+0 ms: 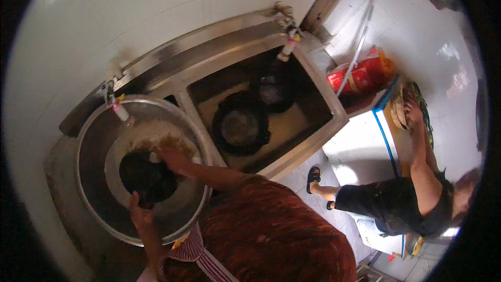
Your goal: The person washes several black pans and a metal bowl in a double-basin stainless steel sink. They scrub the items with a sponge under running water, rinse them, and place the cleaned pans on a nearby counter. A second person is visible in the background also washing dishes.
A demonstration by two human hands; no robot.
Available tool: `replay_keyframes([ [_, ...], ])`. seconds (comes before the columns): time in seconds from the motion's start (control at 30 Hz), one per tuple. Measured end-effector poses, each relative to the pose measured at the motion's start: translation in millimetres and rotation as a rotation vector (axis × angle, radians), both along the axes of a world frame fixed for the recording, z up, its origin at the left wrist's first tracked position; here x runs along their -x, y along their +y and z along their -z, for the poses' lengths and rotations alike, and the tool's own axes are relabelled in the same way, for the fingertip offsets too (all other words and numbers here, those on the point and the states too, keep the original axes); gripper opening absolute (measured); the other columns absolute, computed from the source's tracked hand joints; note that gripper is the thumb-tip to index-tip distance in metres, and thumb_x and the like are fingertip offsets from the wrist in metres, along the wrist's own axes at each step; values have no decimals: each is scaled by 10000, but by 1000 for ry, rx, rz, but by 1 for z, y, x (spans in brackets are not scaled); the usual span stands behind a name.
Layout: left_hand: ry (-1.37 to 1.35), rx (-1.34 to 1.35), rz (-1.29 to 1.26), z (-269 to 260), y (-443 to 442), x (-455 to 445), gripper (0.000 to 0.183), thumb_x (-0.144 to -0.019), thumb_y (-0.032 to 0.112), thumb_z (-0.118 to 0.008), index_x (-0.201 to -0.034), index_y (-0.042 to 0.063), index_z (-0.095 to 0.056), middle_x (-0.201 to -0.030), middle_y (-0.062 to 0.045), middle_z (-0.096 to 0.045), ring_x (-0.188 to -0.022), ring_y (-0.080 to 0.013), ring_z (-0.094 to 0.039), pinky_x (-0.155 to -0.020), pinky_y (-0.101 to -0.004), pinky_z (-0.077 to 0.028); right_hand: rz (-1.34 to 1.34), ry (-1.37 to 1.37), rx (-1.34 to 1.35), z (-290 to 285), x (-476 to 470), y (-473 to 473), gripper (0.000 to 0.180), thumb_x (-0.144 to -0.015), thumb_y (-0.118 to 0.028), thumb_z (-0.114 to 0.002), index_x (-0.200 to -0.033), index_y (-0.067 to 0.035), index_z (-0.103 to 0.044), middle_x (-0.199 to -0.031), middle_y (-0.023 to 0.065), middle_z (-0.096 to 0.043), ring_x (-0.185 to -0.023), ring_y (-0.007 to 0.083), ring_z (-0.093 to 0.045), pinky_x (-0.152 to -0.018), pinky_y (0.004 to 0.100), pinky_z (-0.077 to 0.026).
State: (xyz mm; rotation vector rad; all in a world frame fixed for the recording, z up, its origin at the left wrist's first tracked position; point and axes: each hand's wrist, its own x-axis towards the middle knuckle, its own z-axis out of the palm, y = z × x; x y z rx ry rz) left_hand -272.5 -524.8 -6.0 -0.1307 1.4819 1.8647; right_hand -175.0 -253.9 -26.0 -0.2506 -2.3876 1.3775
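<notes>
A large round metal basin (87, 199) stands at the left end of the sink, under a tap. Inside it is a dark round pan or bowl (146, 178), tilted. My left hand (141, 213) grips the near rim of this dark vessel, thumb upward. Over its far side is my right hand (172, 158), closed around something small and pale that I cannot identify. Brownish matter (168, 141), perhaps a scrubber or food remains, lies beside my right fingers. Two dark round pans, one nearer (239, 125) and one farther (274, 92), lie in the sink compartment to the right.
A tap (119, 111) hangs over the basin's edge, and a second tap (287, 49) over the sink (321, 82). A red packaged sack (360, 72) lies beyond the sink. At the right another person (395, 199) reaches to a woven basket (398, 111) on a counter.
</notes>
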Motion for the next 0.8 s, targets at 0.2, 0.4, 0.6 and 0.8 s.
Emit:
replay_keyframes([
  [0.2, 1088, 257, 284, -58, 28, -25, 497, -910, 215, -591, -1296, -74, -471, -1261, -186, -532, -1097, -281, -552, -910, -394, -470, -150, -142, -383, -14, -20, 12, 628, -825, -115, -548, -1422, -103, -354, -1455, 192, -323, -1287, 399, -394, -1063, 475, -340],
  [0.4, 1262, 373, 328, -153, 68, -72, 458, -887, 184, -592, -1278, -39, -507, -1208, -188, -552, -1012, -285, -576, -857, -400, -484, -138, 49, -404, -86, -93, 27, 783, -773, -60, -596, -1471, -94, -243, -1457, 203, -309, -1277, 405, -405, -1031, 440, -383],
  [0.6, 398, -73, 172, -178, 129, -74, 388, -892, 156, -615, -1217, -36, -529, -1143, -176, -563, -977, -292, -592, -809, -400, -502, 29, -31, -186, -139, -145, 61, 756, -780, -47, -581, -1457, -55, -244, -1395, 228, -392, -1220, 396, -477, -966, 415, -442],
  [0.8, 357, -198, 426, -197, 278, -146, 358, -888, 147, -612, -1211, 24, -520, -1139, -162, -601, -1015, -301, -612, -866, -420, -522, 385, -84, -16, -106, -209, 134, 536, -805, -91, -601, -1323, -48, -471, -1212, 209, -585, -1074, 371, -592, -898, 421, -484],
])
